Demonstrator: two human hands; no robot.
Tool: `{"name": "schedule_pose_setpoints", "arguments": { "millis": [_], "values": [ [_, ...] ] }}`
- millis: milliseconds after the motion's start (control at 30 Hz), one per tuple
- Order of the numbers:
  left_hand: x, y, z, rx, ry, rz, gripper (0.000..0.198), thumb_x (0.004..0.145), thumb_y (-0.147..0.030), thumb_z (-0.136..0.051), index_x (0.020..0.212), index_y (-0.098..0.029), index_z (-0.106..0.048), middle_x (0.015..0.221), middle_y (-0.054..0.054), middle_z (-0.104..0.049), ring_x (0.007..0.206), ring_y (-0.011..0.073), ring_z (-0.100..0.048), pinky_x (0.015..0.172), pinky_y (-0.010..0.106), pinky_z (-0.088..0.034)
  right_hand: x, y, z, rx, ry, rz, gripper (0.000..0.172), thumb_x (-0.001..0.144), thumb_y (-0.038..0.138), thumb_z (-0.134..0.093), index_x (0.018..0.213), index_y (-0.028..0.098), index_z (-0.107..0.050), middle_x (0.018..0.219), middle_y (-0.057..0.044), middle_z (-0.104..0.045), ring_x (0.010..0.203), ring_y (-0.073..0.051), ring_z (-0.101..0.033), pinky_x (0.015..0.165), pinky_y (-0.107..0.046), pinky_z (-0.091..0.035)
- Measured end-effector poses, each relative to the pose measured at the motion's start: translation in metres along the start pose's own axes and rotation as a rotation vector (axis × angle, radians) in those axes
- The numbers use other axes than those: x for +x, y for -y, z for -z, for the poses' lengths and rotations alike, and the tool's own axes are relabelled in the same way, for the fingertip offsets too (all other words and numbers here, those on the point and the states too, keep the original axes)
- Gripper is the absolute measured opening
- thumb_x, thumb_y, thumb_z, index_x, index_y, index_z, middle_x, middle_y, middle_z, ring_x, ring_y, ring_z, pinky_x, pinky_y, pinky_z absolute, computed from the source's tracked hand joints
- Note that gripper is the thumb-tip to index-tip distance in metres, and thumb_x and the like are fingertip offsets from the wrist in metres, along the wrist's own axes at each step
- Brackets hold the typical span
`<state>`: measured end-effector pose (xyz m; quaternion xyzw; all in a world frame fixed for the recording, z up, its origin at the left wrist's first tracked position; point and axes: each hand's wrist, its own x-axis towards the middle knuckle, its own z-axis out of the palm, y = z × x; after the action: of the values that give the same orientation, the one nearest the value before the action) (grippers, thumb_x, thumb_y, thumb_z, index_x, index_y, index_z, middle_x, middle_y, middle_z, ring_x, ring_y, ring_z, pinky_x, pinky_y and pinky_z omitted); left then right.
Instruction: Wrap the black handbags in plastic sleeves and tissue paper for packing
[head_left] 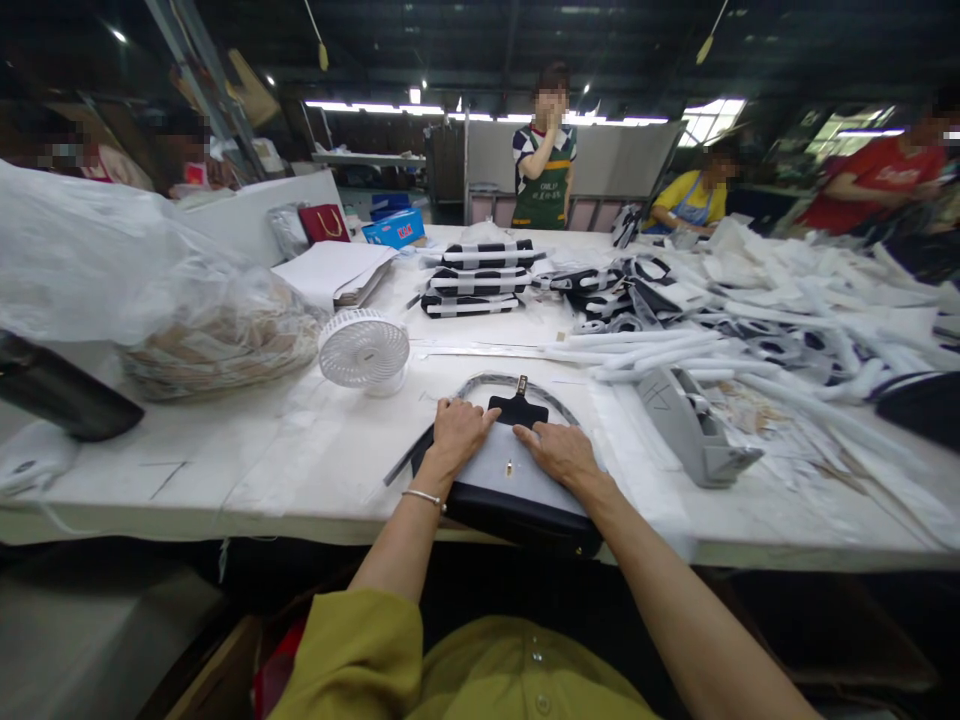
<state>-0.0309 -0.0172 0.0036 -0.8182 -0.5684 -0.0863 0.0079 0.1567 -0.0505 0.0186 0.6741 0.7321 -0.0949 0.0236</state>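
A dark handbag (517, 495) with a pale grey flap lies flat at the table's near edge, its curved handle (487, 383) and black tab with a metal clasp (517, 400) pointing away from me. My left hand (459, 432) lies flat on the flap's left upper part, fingers stretched toward the tab. My right hand (559, 452) rests flat on the flap's right side, fingers pointing left at the tab. A thin bracelet sits on my left wrist. Neither hand grips anything.
A small white fan (364, 350) stands left of the bag, a grey tape dispenser (697, 425) to the right. Striped bags (480, 275) are stacked behind; white paper rolls (817, 300) cover the right. A plastic sack (150, 290) fills the left. Several people stand beyond the table (225, 450).
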Motion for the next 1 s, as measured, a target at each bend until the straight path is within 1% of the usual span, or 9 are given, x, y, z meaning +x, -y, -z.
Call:
{"name": "schedule_pose_setpoints", "arguments": {
  "millis": [100, 233, 367, 433, 500, 567, 667, 833, 1000],
  "values": [
    [-0.001, -0.001, -0.004, 0.007, -0.029, 0.013, 0.051, 0.101, -0.048, -0.033, 0.094, -0.020, -0.075, 0.091, 0.015, -0.071, 0.098, 0.0283, -0.059, 0.090, 0.047, -0.031, 0.001, 0.000, -0.003, 0.027, 0.035, -0.016, 0.077, 0.097, 0.066, -0.013, 0.096, 0.018, -0.073, 0.102, -0.014, -0.074, 0.101, -0.028, -0.067, 0.088, -0.038, -0.043],
    [-0.003, -0.003, -0.008, 0.003, -0.069, 0.024, 0.047, 0.102, -0.042, -0.033, 0.099, -0.022, -0.075, 0.094, 0.013, -0.071, 0.099, 0.0275, -0.058, 0.094, 0.048, -0.029, 0.003, -0.001, -0.005, 0.018, 0.061, 0.004, 0.081, 0.097, 0.065, -0.011, 0.089, 0.017, -0.076, 0.098, -0.015, -0.075, 0.099, -0.030, -0.068, 0.090, -0.042, -0.042],
    [-0.003, -0.003, -0.013, -0.002, -0.114, 0.053, 0.046, 0.101, -0.042, -0.036, 0.093, -0.017, -0.074, 0.096, 0.014, -0.070, 0.101, 0.0282, -0.058, 0.101, 0.051, -0.027, 0.004, -0.002, -0.005, 0.024, 0.061, -0.018, 0.083, 0.096, 0.067, -0.010, 0.087, 0.017, -0.076, 0.098, -0.016, -0.075, 0.097, -0.030, -0.068, 0.087, -0.040, -0.044],
    [-0.003, -0.003, -0.015, -0.023, -0.191, 0.010, 0.039, 0.100, -0.041, -0.041, 0.095, -0.017, -0.072, 0.101, 0.012, -0.069, 0.106, 0.0276, -0.057, 0.108, 0.051, -0.022, 0.005, -0.003, -0.007, 0.034, 0.044, -0.039, 0.084, 0.096, 0.068, -0.010, 0.090, 0.018, -0.077, 0.099, -0.016, -0.075, 0.096, -0.030, -0.068, 0.085, -0.040, -0.045],
    [-0.003, -0.002, -0.017, -0.054, -0.231, -0.112, 0.032, 0.099, -0.039, -0.045, 0.099, -0.018, -0.069, 0.104, 0.009, -0.069, 0.109, 0.0255, -0.057, 0.110, 0.048, -0.022, 0.005, -0.004, -0.009, 0.033, 0.022, -0.055, 0.083, 0.095, 0.069, -0.011, 0.093, 0.019, -0.076, 0.100, -0.016, -0.075, 0.095, -0.030, -0.068, 0.084, -0.040, -0.045],
    [-0.003, -0.002, -0.019, -0.068, -0.189, -0.239, 0.030, 0.099, -0.039, -0.045, 0.096, -0.019, -0.067, 0.098, 0.007, -0.070, 0.102, 0.0225, -0.060, 0.104, 0.043, -0.031, 0.006, -0.004, -0.011, 0.018, 0.005, -0.062, 0.083, 0.095, 0.069, -0.011, 0.094, 0.018, -0.076, 0.100, -0.016, -0.075, 0.095, -0.030, -0.068, 0.084, -0.040, -0.045],
    [-0.002, -0.003, -0.022, -0.051, -0.117, -0.288, 0.038, 0.102, -0.039, -0.038, 0.086, -0.017, -0.066, 0.084, 0.006, -0.070, 0.084, 0.0210, -0.063, 0.089, 0.039, -0.040, 0.005, -0.003, -0.012, -0.011, -0.002, -0.063, 0.081, 0.096, 0.068, -0.012, 0.095, 0.018, -0.076, 0.098, -0.015, -0.075, 0.094, -0.030, -0.069, 0.084, -0.039, -0.045],
    [0.000, -0.003, -0.025, -0.032, -0.087, -0.311, 0.033, 0.102, -0.033, -0.040, 0.092, -0.020, -0.069, 0.083, 0.006, -0.071, 0.082, 0.0223, -0.063, 0.080, 0.038, -0.038, -0.001, -0.007, -0.008, -0.049, -0.044, -0.065, 0.071, 0.100, 0.059, -0.016, 0.099, 0.019, -0.074, 0.101, -0.013, -0.075, 0.098, -0.030, -0.068, 0.086, -0.041, -0.045],
    [0.001, -0.002, -0.025, -0.028, -0.044, -0.328, 0.034, 0.102, -0.031, -0.038, 0.099, -0.023, -0.071, 0.084, 0.007, -0.073, 0.083, 0.0227, -0.063, 0.078, 0.037, -0.038, -0.003, -0.018, -0.006, -0.050, -0.028, -0.060, 0.073, 0.100, 0.060, -0.014, 0.095, 0.020, -0.075, 0.099, -0.013, -0.075, 0.100, -0.030, -0.068, 0.089, -0.042, -0.044]
  ]
}}
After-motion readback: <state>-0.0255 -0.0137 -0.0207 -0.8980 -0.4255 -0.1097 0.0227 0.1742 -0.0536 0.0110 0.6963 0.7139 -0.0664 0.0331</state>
